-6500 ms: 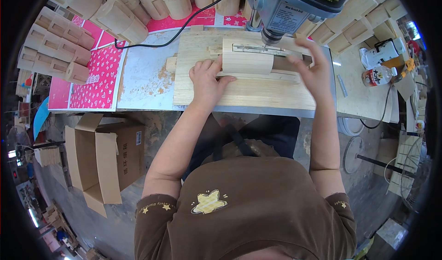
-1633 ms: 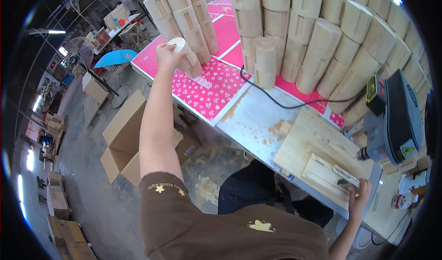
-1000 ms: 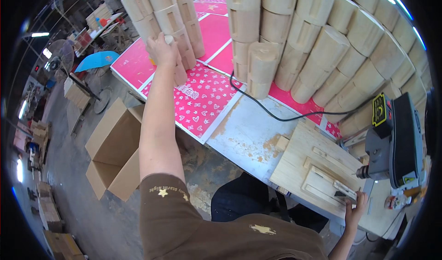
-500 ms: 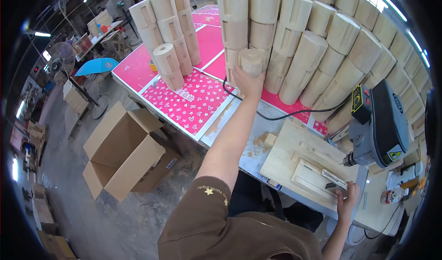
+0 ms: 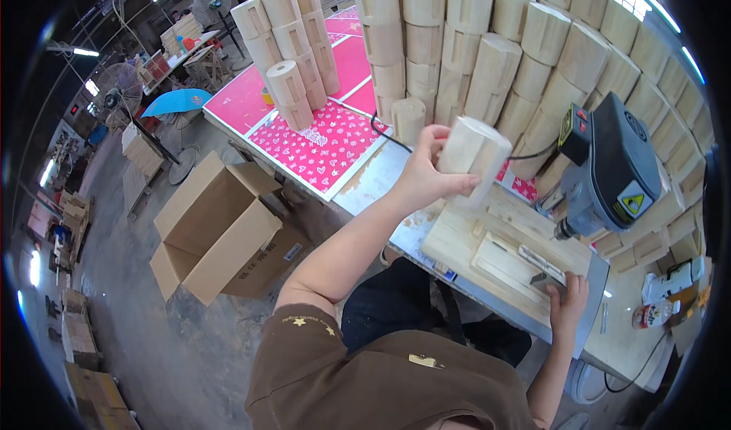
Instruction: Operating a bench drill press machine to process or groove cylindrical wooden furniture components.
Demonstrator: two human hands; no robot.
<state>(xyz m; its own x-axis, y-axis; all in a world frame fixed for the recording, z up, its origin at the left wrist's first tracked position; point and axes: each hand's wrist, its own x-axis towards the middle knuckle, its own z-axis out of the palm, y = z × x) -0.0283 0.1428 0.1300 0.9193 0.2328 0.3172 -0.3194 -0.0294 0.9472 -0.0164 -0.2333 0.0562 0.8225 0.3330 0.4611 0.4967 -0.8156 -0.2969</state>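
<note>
My left hand [image 5: 423, 173] is closed around a pale wooden cylinder block [image 5: 477, 153] with a long groove in its side. It holds the block tilted above the bench, left of the bench drill [image 5: 620, 167]. Below the drill chuck [image 5: 564, 230] a wooden jig [image 5: 502, 265] with a metal strip is set on a flat wooden board [image 5: 449, 240]. At the jig's near right end, the fingers of my right hand [image 5: 569, 302] are closed on a small grey metal piece [image 5: 542, 281]. A short wooden cylinder [image 5: 409, 122] stands behind my left hand.
Tall stacks of wooden cylinders [image 5: 480, 65] line the bench's back and right side. More stacks [image 5: 293, 38] stand on the pink sheet [image 5: 320, 152]. An open cardboard box [image 5: 221, 232] is on the floor at left. A black cable [image 5: 384, 129] crosses the bench; a bottle [image 5: 656, 313] stands far right.
My left hand has brought a wooden cylinder block from the stacks toward the right and nearer, over the board. My right hand stays at the jig's end. The whole view has shifted slightly.
</note>
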